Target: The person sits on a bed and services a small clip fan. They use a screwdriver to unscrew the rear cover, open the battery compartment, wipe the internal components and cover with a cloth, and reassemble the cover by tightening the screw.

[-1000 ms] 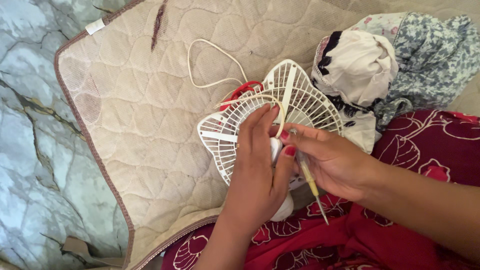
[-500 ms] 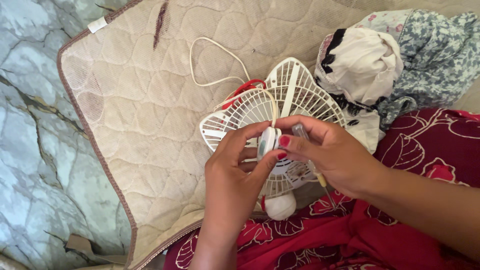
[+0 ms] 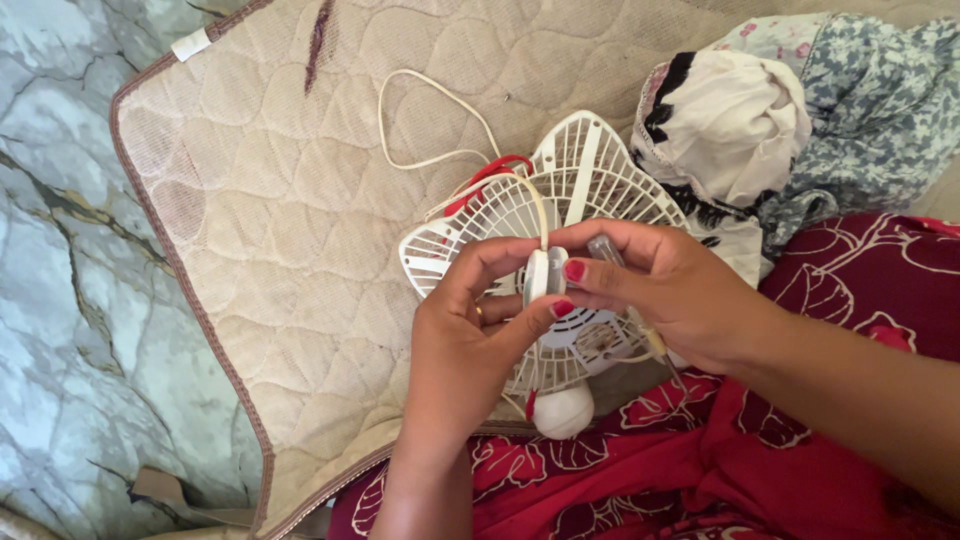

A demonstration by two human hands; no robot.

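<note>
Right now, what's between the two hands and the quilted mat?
Head view: the white fan grille lies between them. Both the left hand and right hand pinch a small white round part above it; the quilted mat lies underneath.

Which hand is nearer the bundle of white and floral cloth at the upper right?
Right. The right hand lies just below-left of the cloth bundle; the left hand sits farther left, over the white fan.

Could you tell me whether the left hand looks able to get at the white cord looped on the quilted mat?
Probably yes: the cord lies uncovered above the left hand, though that hand pinches a small white disc.
</note>
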